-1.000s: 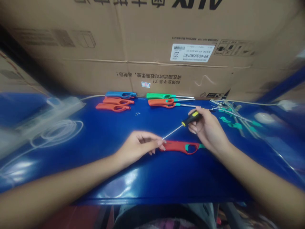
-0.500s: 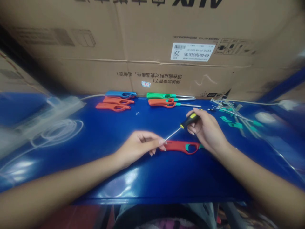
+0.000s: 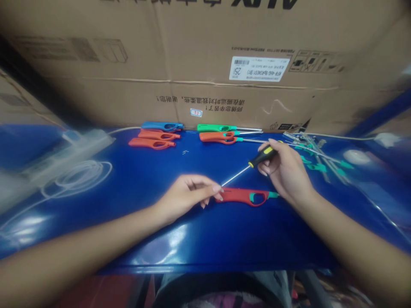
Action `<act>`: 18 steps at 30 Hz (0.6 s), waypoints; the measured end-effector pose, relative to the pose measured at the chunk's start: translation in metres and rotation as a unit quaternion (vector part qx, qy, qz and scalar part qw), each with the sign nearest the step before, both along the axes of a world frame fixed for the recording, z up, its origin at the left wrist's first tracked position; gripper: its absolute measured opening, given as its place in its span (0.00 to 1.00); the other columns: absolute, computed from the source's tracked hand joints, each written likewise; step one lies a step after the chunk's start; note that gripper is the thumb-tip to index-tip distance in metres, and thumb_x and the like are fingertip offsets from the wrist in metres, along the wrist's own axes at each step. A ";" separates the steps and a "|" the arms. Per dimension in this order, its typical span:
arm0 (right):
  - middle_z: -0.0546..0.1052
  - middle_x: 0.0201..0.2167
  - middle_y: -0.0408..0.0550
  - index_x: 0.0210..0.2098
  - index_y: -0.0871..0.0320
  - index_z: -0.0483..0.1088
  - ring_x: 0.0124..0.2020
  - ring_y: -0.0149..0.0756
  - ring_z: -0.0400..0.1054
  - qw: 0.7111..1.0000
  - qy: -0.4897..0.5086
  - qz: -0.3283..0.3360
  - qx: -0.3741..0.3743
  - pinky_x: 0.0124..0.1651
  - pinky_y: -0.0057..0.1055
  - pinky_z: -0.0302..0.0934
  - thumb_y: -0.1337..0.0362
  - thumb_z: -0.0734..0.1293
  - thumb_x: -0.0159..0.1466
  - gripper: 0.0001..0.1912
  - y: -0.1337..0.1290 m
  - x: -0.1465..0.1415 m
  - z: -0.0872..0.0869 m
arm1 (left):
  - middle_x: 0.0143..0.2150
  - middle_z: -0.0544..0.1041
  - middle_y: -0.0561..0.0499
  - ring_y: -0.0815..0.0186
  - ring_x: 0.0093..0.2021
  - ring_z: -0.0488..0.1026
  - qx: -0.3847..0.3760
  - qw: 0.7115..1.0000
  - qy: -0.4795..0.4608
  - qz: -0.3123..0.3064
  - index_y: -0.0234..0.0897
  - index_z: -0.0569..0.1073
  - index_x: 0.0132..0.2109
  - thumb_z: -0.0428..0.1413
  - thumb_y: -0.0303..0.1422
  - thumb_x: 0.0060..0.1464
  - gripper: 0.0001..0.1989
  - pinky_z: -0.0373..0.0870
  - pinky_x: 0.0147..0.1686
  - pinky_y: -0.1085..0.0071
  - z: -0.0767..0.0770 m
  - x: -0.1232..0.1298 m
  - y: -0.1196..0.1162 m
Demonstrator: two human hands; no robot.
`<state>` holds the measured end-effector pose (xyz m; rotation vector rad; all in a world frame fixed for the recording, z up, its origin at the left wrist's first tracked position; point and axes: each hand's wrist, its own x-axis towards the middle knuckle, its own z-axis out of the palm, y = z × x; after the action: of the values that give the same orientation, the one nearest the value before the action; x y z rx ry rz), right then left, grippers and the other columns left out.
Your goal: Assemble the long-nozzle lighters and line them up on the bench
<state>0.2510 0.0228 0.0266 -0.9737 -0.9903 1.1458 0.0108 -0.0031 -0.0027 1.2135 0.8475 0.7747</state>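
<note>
My right hand (image 3: 287, 171) grips the black and yellow handle of a screwdriver (image 3: 236, 174), its shaft slanting down to the left. At the tip, the thumb and fingers of my left hand (image 3: 195, 192) are pinched together; whatever lies between them is too small or hidden to make out. Just under the shaft a red gas lighter (image 3: 236, 195) with a teal trigger lies flat on the blue table, its butt end beside my left fingertips. Its front end runs behind my right hand.
At the back lie red and blue lighter bodies (image 3: 152, 143) and green and orange lighters with metal tubes (image 3: 218, 137). Tiny screws (image 3: 185, 152) sit near them. Metal tubes with teal parts (image 3: 321, 158) are heaped at right. A power strip (image 3: 80, 154) and coiled cable (image 3: 81, 175) are at left; cardboard (image 3: 192, 64) stands behind.
My right hand has shifted slightly to the right and up with the screwdriver, showing more of its shaft and the lighter's teal front. My left hand has barely moved.
</note>
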 end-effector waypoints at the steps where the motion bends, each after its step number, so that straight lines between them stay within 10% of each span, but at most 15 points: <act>1: 0.63 0.15 0.38 0.27 0.58 0.73 0.15 0.26 0.56 1.000 -0.001 -0.002 0.000 0.18 0.26 0.53 0.58 0.70 0.62 0.12 0.000 0.000 0.000 | 0.33 0.84 0.47 0.73 0.24 0.70 0.001 1.000 0.002 -0.001 0.33 0.82 0.37 0.66 0.37 0.55 0.10 0.67 0.25 0.77 0.000 0.000 0.000; 18: 0.64 0.15 0.38 0.27 0.58 0.74 0.14 0.26 0.57 0.999 -0.044 -0.004 0.017 0.17 0.26 0.54 0.56 0.71 0.63 0.13 -0.001 -0.001 -0.002 | 0.32 0.83 0.47 0.73 0.24 0.69 0.026 0.999 0.045 -0.010 0.33 0.82 0.37 0.65 0.37 0.55 0.10 0.68 0.25 0.77 0.002 0.001 0.000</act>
<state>0.2502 0.0223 0.0250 -1.0072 -1.0719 1.0845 0.0122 -0.0034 -0.0012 1.3101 0.8927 0.7343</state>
